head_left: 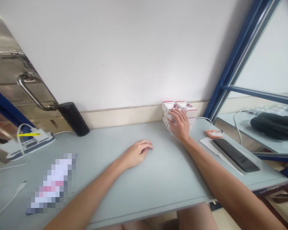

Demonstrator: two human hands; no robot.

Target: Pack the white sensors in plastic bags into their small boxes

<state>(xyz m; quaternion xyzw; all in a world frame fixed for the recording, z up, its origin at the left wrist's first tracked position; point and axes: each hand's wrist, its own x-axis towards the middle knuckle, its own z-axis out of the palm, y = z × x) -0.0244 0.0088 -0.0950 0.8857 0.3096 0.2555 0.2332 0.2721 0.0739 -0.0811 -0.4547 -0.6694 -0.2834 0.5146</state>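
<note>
Against the wall stands a small stack of white cardboard boxes [166, 107] with red edges and printing. My right hand [180, 123] reaches to the front of this stack, its fingers bent over an upper box and the thumb along the left side. The palm hides part of the boxes, so the exact grip is partly covered. My left hand [138, 153] rests on the grey table [144, 195], left of the boxes and apart from them. Its fingers are loosely curved, with nothing visible in them.
At the right lie a phone [236, 155], a white paper [218, 151] and an orange-white object [214, 133]. A black cylinder [74, 118] stands back left, near a power strip [31, 145] with cables. A blurred-out item [54, 182] lies front left. Blue frame posts [235, 60] rise at the right.
</note>
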